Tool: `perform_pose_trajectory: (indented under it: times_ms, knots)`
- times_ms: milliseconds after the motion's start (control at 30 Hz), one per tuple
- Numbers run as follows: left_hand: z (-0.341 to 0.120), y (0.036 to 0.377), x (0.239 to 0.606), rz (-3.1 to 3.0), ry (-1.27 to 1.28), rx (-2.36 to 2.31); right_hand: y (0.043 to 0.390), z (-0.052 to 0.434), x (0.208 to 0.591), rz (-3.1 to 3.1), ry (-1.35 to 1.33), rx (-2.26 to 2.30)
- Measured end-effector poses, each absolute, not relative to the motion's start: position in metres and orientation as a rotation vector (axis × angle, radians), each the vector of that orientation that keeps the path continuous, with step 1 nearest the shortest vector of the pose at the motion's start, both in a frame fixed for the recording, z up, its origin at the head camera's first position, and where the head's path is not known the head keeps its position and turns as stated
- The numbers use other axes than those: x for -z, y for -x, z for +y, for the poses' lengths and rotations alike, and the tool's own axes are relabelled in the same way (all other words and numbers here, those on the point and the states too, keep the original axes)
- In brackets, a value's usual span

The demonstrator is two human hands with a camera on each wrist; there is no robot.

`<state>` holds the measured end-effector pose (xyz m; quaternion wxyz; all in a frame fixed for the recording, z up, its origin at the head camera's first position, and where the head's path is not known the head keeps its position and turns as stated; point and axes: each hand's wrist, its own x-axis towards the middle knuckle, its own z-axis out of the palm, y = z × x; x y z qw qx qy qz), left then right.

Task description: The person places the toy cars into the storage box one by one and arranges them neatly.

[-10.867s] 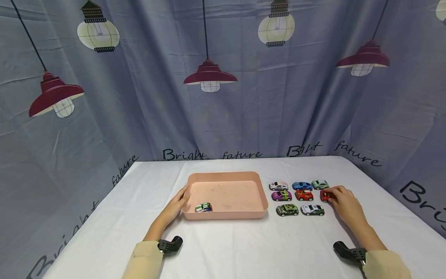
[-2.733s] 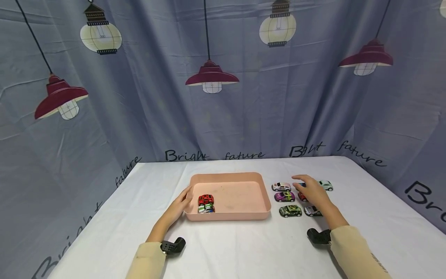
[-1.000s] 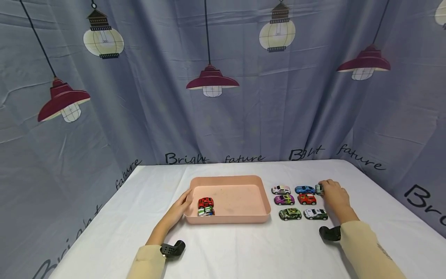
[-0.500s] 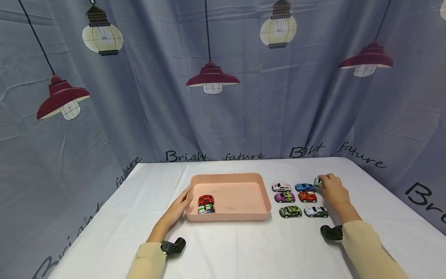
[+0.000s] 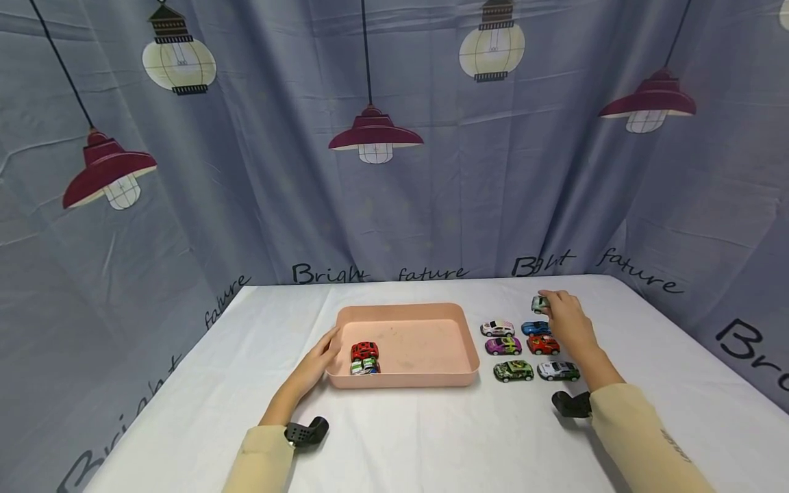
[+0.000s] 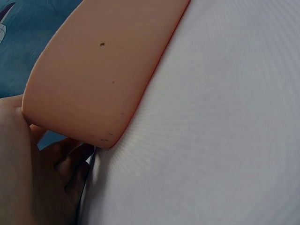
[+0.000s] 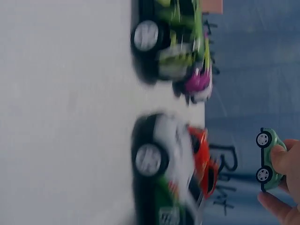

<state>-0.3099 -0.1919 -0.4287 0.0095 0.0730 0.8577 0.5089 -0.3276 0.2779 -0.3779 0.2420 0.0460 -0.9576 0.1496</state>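
My left hand (image 5: 312,363) holds the left side of a peach-coloured plastic tray (image 5: 425,380). In the left wrist view, part of the hand meets the rim and bent fingers (image 6: 70,161) lie against the outer side near the table. Inside the tray, a red toy car (image 5: 364,350) sits behind a white-and-green toy car (image 5: 365,367). My right hand (image 5: 570,320) pinches a pale green toy car (image 5: 539,304) between thumb and fingers, above the table behind the blue toy car (image 5: 535,328). The right wrist view shows the pale green car's wheels and side (image 7: 269,159).
On the white table (image 5: 431,438), right of the tray, stand a white-and-pink car (image 5: 496,329), a purple car (image 5: 503,346), an orange-red car (image 5: 543,344), a camouflage car (image 5: 514,371) and a white-and-green car (image 5: 557,371). A blue-grey curtain (image 5: 277,171) hangs behind.
The red car has gone from the right-hand group into the tray. My right hand has taken the pale green car from the back row, lifted it and moved left. The left hand stays put.
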Motion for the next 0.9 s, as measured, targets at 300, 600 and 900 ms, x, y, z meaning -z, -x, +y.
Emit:
perform_pose_trajectory:
  times_ms: [300, 600, 900]
  knots:
    - [-0.193, 0.306, 0.427, 2.653, -0.266, -1.638, 0.326, 0.242, 0.363, -2.622, -0.223, -0.491]
    - [-0.188, 0.297, 0.414, 2.634, -0.267, -1.65, 0.317, 0.213, 0.353, -2.586, -0.361, -0.492]
    - [-0.181, 0.279, 0.392, 2.636, -0.25, -1.618, 0.316, 0.186, 0.352, -2.621, -0.456, -0.528]
